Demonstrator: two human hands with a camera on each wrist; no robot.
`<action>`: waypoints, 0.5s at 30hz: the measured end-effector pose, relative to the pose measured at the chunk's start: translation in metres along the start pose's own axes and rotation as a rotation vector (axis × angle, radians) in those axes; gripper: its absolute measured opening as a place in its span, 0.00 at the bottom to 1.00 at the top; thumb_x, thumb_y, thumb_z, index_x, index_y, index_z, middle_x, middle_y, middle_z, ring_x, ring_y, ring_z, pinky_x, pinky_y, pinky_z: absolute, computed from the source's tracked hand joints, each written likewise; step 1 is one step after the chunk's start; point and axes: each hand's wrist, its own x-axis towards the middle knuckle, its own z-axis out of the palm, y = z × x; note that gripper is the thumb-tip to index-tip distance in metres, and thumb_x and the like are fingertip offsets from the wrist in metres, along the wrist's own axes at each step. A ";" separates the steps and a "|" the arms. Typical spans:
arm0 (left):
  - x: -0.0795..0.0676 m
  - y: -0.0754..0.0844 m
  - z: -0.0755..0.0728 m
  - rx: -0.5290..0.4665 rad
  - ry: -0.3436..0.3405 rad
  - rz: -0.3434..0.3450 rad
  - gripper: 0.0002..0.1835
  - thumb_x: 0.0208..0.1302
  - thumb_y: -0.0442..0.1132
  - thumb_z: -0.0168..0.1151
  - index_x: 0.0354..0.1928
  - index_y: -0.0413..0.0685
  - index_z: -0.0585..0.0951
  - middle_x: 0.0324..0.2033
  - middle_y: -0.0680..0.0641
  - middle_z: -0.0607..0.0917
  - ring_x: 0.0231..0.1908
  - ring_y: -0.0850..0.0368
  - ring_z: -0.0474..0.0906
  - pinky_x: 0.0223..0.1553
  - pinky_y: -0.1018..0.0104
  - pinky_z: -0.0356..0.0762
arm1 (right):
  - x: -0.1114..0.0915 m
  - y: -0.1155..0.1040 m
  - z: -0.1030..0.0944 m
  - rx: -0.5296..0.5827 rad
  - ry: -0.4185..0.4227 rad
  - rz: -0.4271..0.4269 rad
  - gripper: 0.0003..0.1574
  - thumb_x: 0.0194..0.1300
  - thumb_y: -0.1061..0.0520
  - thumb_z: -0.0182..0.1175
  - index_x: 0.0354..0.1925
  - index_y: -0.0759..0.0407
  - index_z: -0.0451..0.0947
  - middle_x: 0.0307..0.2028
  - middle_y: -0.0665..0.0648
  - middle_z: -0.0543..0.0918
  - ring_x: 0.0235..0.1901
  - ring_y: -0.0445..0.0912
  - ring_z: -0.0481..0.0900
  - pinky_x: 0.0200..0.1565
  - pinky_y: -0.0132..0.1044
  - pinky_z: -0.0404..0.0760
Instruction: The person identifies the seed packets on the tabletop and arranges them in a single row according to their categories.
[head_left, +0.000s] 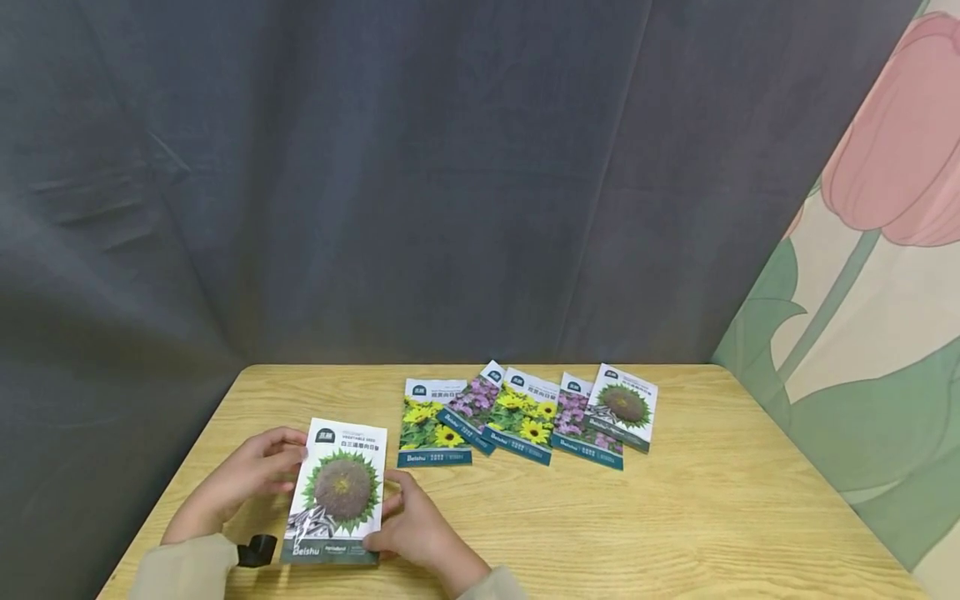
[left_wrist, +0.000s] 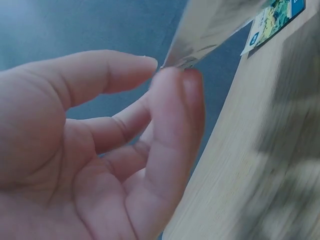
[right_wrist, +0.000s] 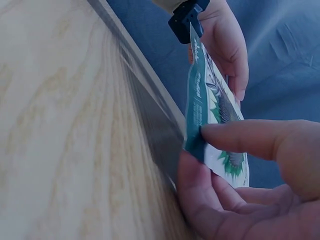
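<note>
A sunflower seed packet (head_left: 341, 492), white with a grey-green bottom band, is held up at the left front of the table, its printed face toward the head camera. My right hand (head_left: 420, 529) pinches its lower right corner; in the right wrist view the thumb (right_wrist: 240, 136) lies on the front and fingers are behind. At the packet's upper left edge is my left hand (head_left: 251, 475). In the left wrist view the packet's edge (left_wrist: 200, 37) sits between the thumb tip and the bent fingers of that hand.
Several more seed packets lie along the back of the wooden table (head_left: 675, 533): yellow-flower packets (head_left: 435, 425) (head_left: 522, 417), purple-flower packets (head_left: 472, 404) (head_left: 573, 421), and another sunflower packet (head_left: 622, 407) at the right. Some overlap. A dark curtain (head_left: 450, 183) hangs behind.
</note>
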 end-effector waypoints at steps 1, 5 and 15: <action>0.000 0.000 0.000 0.000 0.006 -0.007 0.25 0.76 0.41 0.55 0.63 0.26 0.67 0.48 0.39 0.78 0.42 0.53 0.78 0.40 0.60 0.85 | -0.001 0.000 0.001 -0.010 -0.010 0.007 0.55 0.48 0.79 0.69 0.71 0.65 0.59 0.36 0.56 0.77 0.26 0.44 0.80 0.26 0.36 0.84; 0.000 0.000 0.000 0.002 0.020 -0.020 0.24 0.76 0.40 0.56 0.63 0.27 0.68 0.46 0.41 0.79 0.42 0.52 0.78 0.40 0.60 0.85 | -0.005 0.000 0.003 -0.063 -0.051 0.030 0.59 0.47 0.78 0.71 0.74 0.64 0.57 0.33 0.56 0.78 0.23 0.45 0.79 0.24 0.38 0.85; -0.001 -0.003 -0.003 0.019 -0.018 -0.027 0.21 0.75 0.37 0.56 0.59 0.26 0.69 0.43 0.41 0.78 0.40 0.51 0.78 0.40 0.57 0.85 | -0.011 -0.002 0.008 -0.140 -0.073 -0.002 0.60 0.47 0.76 0.75 0.73 0.59 0.58 0.26 0.55 0.78 0.16 0.43 0.77 0.18 0.38 0.83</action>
